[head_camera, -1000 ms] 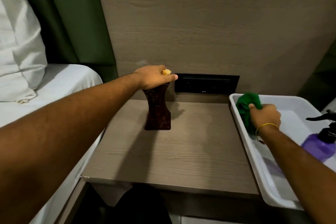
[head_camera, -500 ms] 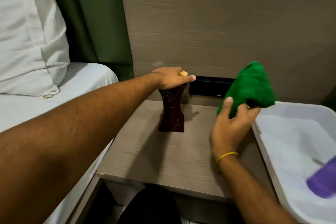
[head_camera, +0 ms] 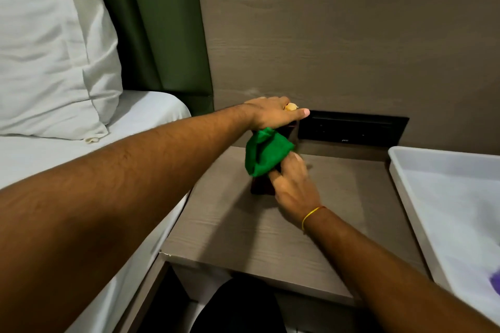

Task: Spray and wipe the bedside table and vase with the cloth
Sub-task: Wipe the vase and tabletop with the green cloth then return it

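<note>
Head view: left hand (head_camera: pixel 273 113) clamps down over the vase (head_camera: pixel 261 186) top on the desk (head_camera: pixel 243 230); right hand (head_camera: pixel 293 184) grips the cloth (head_camera: pixel 266 151) against its side.

- We see a white pillow (head_camera: pixel 51 43) propped at the head of the bed, on a white sheet (head_camera: pixel 151 113).
- We see a green curtain (head_camera: pixel 159 21) behind it.
- We see a black socket panel (head_camera: pixel 351 130) set low in the wood-grain wall panel (head_camera: pixel 338 35).
- We see a white plastic tray (head_camera: pixel 405 186) at the right, with something purple (head_camera: pixel 495 282) at its near edge, cut off by the frame.
</note>
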Motion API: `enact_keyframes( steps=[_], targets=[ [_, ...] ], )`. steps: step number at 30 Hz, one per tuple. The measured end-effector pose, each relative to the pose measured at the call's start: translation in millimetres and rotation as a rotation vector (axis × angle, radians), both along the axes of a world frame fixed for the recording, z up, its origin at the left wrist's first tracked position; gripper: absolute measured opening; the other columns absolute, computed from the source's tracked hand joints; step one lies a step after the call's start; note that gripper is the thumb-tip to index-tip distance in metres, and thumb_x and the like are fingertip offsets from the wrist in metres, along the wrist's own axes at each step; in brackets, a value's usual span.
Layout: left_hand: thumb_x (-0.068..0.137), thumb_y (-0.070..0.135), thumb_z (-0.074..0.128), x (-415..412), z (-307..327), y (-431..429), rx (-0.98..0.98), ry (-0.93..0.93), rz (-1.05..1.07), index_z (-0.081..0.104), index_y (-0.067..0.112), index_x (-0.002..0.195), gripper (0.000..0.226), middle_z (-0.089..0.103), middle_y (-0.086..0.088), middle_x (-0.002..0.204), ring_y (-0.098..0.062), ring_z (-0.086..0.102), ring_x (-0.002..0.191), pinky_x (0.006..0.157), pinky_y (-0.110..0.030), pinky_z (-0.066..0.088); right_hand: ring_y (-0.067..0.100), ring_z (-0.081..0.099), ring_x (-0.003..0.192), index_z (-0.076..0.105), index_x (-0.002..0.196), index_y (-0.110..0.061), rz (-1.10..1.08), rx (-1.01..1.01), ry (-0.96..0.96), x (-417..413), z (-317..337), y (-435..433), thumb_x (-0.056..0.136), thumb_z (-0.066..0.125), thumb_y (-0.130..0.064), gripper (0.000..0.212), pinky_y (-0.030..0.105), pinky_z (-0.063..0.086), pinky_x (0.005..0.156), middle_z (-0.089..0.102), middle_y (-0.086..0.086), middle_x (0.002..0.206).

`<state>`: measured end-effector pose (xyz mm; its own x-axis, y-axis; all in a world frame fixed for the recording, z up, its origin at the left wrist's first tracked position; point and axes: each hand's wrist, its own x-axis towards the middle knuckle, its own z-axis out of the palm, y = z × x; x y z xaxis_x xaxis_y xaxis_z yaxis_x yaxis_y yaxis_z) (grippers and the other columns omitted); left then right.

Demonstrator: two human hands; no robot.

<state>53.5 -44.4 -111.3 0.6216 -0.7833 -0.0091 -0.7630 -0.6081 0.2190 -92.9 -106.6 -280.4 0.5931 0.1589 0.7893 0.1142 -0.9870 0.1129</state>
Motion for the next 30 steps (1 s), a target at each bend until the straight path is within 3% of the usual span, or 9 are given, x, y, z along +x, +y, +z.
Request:
enact_keyframes(
  steps=[6, 9, 14, 19, 22, 25, 30],
  targets=[
    [0.088, 0.091, 0.035, 1.9, -1.8, 2.1, -0.004, -0.012, 0.001, 0.053, 0.034, 0.112, 0.064, 0.063, 0.000, 0.123, -0.027, 0.058, 0.113, 0.091, -0.045, 0.043, 0.040, 0.050, 0.133, 0.058, 0.129, -0.008, 0.116, -0.193, 0.100, 9.2, 1.7, -25.2, 0.107, 0.037, -0.019, 0.033, 0.047, 0.035, 0.114, 0.049, 0.019, 0.142],
    [0.091, 0.089, 0.037, 2.4, -2.1, 2.1, 0.004, -0.017, 0.000, 0.052, 0.035, 0.114, 0.060, 0.063, 0.000, 0.126, -0.026, 0.058, 0.113, 0.092, -0.046, 0.044, 0.040, 0.052, 0.130, 0.053, 0.128, -0.009, 0.141, -0.258, 0.121, 5.4, 7.7, -29.1, 0.104, 0.043, -0.017, 0.027, 0.048, 0.039, 0.107, 0.045, 0.017, 0.138],
    [0.090, 0.088, 0.036, 1.8, -2.0, 1.5, 0.010, -0.033, -0.008, 0.052, 0.034, 0.112, 0.061, 0.060, 0.002, 0.120, -0.025, 0.057, 0.110, 0.092, -0.046, 0.044, 0.036, 0.049, 0.133, 0.065, 0.116, -0.008, 0.146, -0.295, -0.054, 3.6, 31.3, -32.4, 0.107, 0.039, -0.012, 0.028, 0.049, 0.034, 0.119, 0.050, 0.019, 0.139],
    [0.087, 0.091, 0.034, 3.9, -2.7, 0.0, 0.014, -0.018, -0.004, 0.052, 0.034, 0.113, 0.066, 0.059, 0.002, 0.117, -0.026, 0.057, 0.109, 0.088, -0.045, 0.040, 0.033, 0.064, 0.130, 0.076, 0.111, -0.011, 0.126, -0.427, -0.100, 4.8, 45.9, -36.7, 0.103, 0.054, -0.011, 0.023, 0.047, 0.050, 0.110, 0.068, 0.017, 0.136],
    [0.087, 0.091, 0.034, 5.3, -3.5, -0.3, 0.013, -0.001, -0.001, 0.052, 0.035, 0.115, 0.065, 0.060, 0.002, 0.121, -0.026, 0.058, 0.112, 0.089, -0.046, 0.040, 0.032, 0.067, 0.127, 0.075, 0.113, -0.010, 0.137, -0.448, -0.078, 4.6, 43.7, -40.2, 0.104, 0.050, -0.010, 0.026, 0.047, 0.051, 0.107, 0.068, 0.015, 0.137],
    [0.087, 0.091, 0.035, 6.9, -2.6, -1.2, 0.018, 0.002, 0.003, 0.054, 0.035, 0.122, 0.069, 0.064, -0.001, 0.132, -0.027, 0.058, 0.116, 0.094, -0.047, 0.044, 0.033, 0.064, 0.130, 0.071, 0.124, -0.008, 0.180, -0.476, 0.005, 5.9, 35.8, -50.9, 0.105, 0.042, -0.008, 0.035, 0.048, 0.047, 0.109, 0.064, 0.016, 0.142],
    [0.086, 0.091, 0.037, 10.1, -4.2, -1.4, 0.025, 0.006, 0.003, 0.057, 0.034, 0.128, 0.075, 0.063, -0.004, 0.139, -0.029, 0.057, 0.121, 0.099, -0.048, 0.045, 0.030, 0.056, 0.134, 0.062, 0.143, -0.008, 0.260, -0.432, 0.287, 3.1, 16.7, -60.6, 0.099, 0.055, -0.015, 0.045, 0.045, 0.049, 0.108, 0.057, 0.010, 0.151]
  ],
)
